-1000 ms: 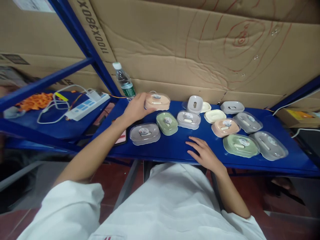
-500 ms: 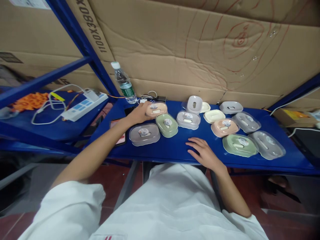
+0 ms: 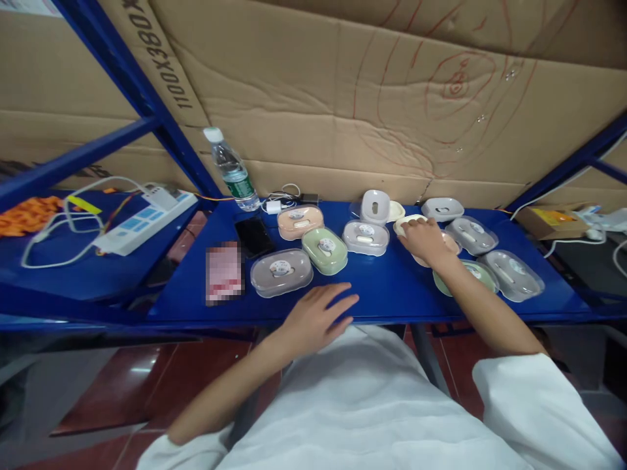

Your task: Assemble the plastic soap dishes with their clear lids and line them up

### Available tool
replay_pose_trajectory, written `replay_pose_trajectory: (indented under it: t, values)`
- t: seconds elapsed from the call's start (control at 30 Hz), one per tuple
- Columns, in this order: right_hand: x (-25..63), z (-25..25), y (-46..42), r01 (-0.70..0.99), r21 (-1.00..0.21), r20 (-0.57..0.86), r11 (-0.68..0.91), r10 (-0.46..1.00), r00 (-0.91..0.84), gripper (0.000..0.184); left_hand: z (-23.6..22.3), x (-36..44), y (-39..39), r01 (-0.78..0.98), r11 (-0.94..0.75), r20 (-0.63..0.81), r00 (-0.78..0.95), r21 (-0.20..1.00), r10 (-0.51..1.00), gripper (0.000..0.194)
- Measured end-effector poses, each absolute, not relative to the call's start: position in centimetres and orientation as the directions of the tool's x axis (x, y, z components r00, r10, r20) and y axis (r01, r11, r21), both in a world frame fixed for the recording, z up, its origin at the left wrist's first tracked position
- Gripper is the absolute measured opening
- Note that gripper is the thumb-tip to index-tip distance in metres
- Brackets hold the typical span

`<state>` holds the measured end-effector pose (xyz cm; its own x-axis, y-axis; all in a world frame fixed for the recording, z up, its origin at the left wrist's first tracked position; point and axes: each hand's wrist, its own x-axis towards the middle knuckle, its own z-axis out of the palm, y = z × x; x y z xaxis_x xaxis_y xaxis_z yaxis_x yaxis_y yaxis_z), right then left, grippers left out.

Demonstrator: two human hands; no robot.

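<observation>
Several lidded soap boxes lie on a blue shelf (image 3: 382, 297). My left hand (image 3: 318, 316) rests flat and open at the shelf's front edge, holding nothing, just in front of a grey box (image 3: 281, 271) and a green box (image 3: 324, 249). A peach box (image 3: 300, 221) sits behind them, apart from my hand. My right hand (image 3: 422, 238) reaches to the back and its fingers curl over a cream soap box (image 3: 404, 222), partly covering another peach box beneath the wrist. A further green box (image 3: 477, 277) lies under my forearm.
A water bottle (image 3: 229, 170) stands at the back left beside a charger and cables (image 3: 279, 202). A black phone (image 3: 253, 236) and a blurred card (image 3: 224, 271) lie at the left. A power strip (image 3: 142, 220) sits on the neighbouring shelf. Cardboard (image 3: 343, 98) forms the back wall.
My left hand let go of the peach box and drew back to the shelf's front edge. My right hand left the front edge and reached to the cream box at the back.
</observation>
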<state>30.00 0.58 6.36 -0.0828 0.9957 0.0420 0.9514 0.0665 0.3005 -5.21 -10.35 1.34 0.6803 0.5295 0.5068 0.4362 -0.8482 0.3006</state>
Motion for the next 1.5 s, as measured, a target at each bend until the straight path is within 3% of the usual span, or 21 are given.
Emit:
replay_pose_trajectory:
  t: [0.13, 0.27, 0.33, 0.43, 0.53, 0.67, 0.8, 0.93, 1.07, 1.2, 1.3, 1.4, 1.5]
  values:
    - [30.5, 6.5, 3.2, 0.959, 0.282, -0.011, 0.036, 0.999, -0.035, 0.03, -1.9, -4.8, -9.4, 0.432, -0.815, 0.443, 0.688, 0.387, 0.575, 0.033]
    - [31.7, 8.1, 2.4, 0.969, 0.248, 0.03, -0.012, 1.0, 0.005, 0.036, -2.1, -5.1, -8.9, 0.398, -0.8, 0.435, 0.684, 0.449, 0.585, 0.032]
    - [31.6, 8.8, 0.3, 0.99, 0.144, 0.137, -0.001, 0.99, -0.019, 0.04, -1.8, -5.0, -9.1, 0.42, -0.788, 0.42, 0.679, 0.451, 0.602, 0.034]
    - [29.9, 8.8, -4.8, 0.978, -0.126, 0.367, 0.167, 0.924, -0.11, 0.037, -1.7, -4.7, -9.5, 0.458, -0.771, 0.394, 0.673, 0.442, 0.626, 0.043]
    - [26.3, 7.1, -10.4, 0.908, -0.241, 0.472, 0.343, 0.859, -0.199, 0.032, -1.9, -4.8, -9.7, 0.427, -0.775, 0.442, 0.647, 0.466, 0.622, 0.055]
    - [21.3, 3.5, -14.6, 0.839, -0.309, 0.423, 0.448, 0.855, -0.301, 0.025, -2.3, -5.2, -9.8, 0.364, -0.829, 0.523, 0.649, 0.425, 0.553, 0.068]
    - [19.4, 1.5, -14.1, 0.768, -0.394, 0.374, 0.505, 0.851, -0.368, 0.026, -2.3, -5.1, -9.9, 0.427, -0.845, 0.464, 0.707, 0.322, 0.534, 0.07]
    - [20.9, 3.1, -11.3, 0.685, -0.465, 0.305, 0.561, 0.827, -0.472, 0.033, -2.1, -4.6, -10.0, 0.489, -0.829, 0.416, 0.717, 0.272, 0.56, 0.062]
    - [23.2, 6.3, -6.7, 0.806, -0.352, 0.374, 0.475, 0.861, -0.344, 0.043, -1.7, -4.4, -9.9, 0.492, -0.857, 0.356, 0.782, 0.154, 0.512, 0.053]
    - [23.5, 8.4, -0.7, 0.941, -0.167, 0.353, 0.295, 0.909, -0.222, 0.045, -1.4, -4.4, -10.0, 0.467, -0.875, 0.333, 0.81, 0.13, 0.482, 0.047]
    - [22.4, 8.7, 3.8, 0.983, -0.073, 0.237, 0.168, 0.96, -0.147, 0.048, -1.3, -4.5, -10.0, 0.491, -0.849, 0.357, 0.77, 0.196, 0.528, 0.043]
    - [21.2, 8.1, 7.3, 1.0, 0.004, 0.075, 0.003, 0.997, -0.003, 0.062, -1.6, -4.4, -9.9, 0.51, -0.799, 0.413, 0.684, 0.318, 0.601, 0.036]
    - [21.0, 7.2, 9.1, 0.994, 0.052, 0.057, -0.099, 0.994, 0.096, 0.073, -2.2, -4.3, -9.7, 0.506, -0.767, 0.459, 0.615, 0.394, 0.641, 0.03]
